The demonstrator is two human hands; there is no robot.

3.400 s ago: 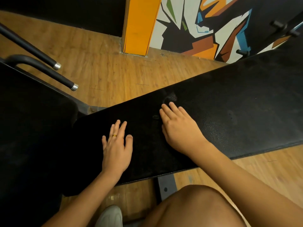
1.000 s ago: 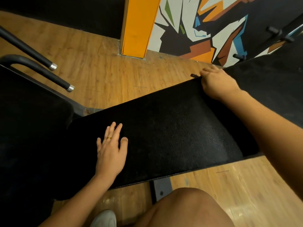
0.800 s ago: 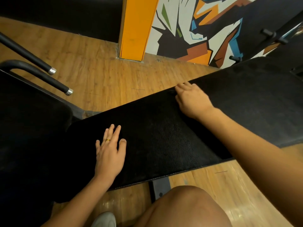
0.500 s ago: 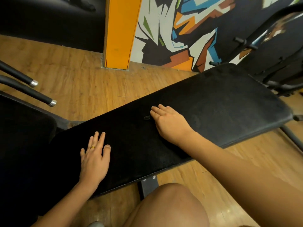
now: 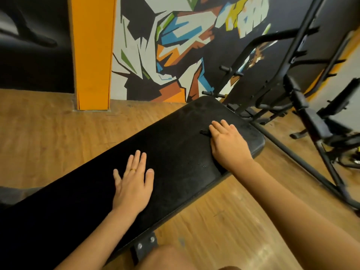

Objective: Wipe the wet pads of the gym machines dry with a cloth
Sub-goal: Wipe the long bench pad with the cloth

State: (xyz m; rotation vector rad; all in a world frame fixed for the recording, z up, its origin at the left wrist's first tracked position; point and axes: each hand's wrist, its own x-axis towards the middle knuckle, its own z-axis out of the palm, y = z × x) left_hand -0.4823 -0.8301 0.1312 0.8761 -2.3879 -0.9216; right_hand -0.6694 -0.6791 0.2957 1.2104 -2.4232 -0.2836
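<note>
Black vinyl of the bench pad [image 5: 175, 152] lies under both hands. The left hand [image 5: 134, 182] rests flat on the middle of the pad, palm down, fingers straight and slightly fanned, a thin gold ring [image 5: 133, 169] on one finger. The right hand [image 5: 228, 145] lies flat near the pad's far rounded end, fingers straight and close together, pressing down. A narrow dark strip pokes out just beside its index finger; this looks like the edge of the cloth [image 5: 204, 132], but nearly all of it is hidden under the palm and it blends with the pad, so its size and shape cannot be made out. The right thumb is out of sight beneath the hand.

The pad runs diagonally; its near end sinks into shadow at the lower left and is cut off by the edge. Fine specks show on its surface near the right wrist. Under its near edge a metal bracket [image 5: 145, 244] with two bolts shows partly, beside a bare knee [image 5: 169, 258] that is cut off at the bottom. A wooden floor [image 5: 48, 137] surrounds the bench. Beyond stand an orange pillar [image 5: 93, 53] and a painted mural [image 5: 175, 45]. At the right a black machine frame [image 5: 292, 84] is blurred, and its parts are hard to tell apart.
</note>
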